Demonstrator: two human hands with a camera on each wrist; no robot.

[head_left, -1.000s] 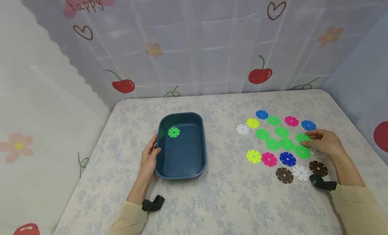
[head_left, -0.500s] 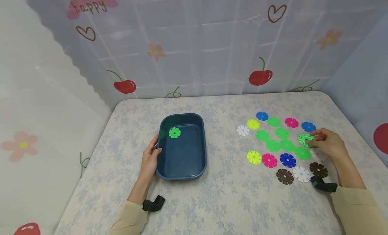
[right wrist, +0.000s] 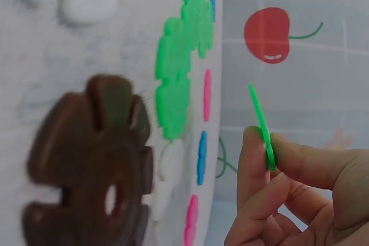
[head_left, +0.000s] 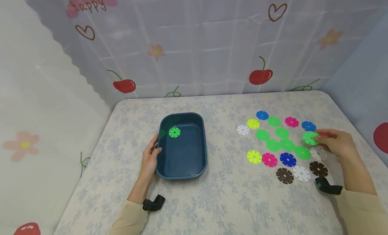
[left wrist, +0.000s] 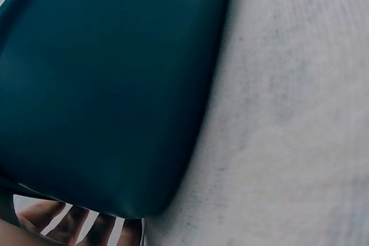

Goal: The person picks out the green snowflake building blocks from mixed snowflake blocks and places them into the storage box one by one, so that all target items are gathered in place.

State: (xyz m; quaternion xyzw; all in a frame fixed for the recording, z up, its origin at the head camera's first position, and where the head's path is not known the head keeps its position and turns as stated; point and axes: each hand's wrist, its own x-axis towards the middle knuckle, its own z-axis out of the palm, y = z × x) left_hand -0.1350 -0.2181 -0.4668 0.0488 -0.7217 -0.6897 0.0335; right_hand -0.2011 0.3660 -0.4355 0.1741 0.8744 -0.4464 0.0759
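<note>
A dark blue plastic basin (head_left: 182, 154) stands on the table, with one green notched disc (head_left: 174, 132) inside. My left hand (head_left: 149, 160) grips its left side, thumb over the rim; the left wrist view shows the basin's outer wall (left wrist: 109, 96) and several fingertips beside it. On the right, my right hand (head_left: 341, 144) pinches a green interlocking disc (head_left: 310, 138) between thumb and fingers. In the right wrist view that green disc (right wrist: 262, 128) is edge-on and held off the table. A pink disc (right wrist: 191, 220) lies near this hand, mostly hidden in the head view.
Several flat discs lie around the right hand: green (head_left: 286, 145), yellow (head_left: 254, 156), pink (head_left: 269, 159), blue (head_left: 288, 159), white (head_left: 301, 173) and brown (head_left: 285, 175). A printed curtain (head_left: 194, 42) hangs behind the table (head_left: 224, 201).
My right hand has picked the green disc up off the table and drawn it slightly right. A white disc beneath that hand is more exposed now. The left hand and basin stay put.
</note>
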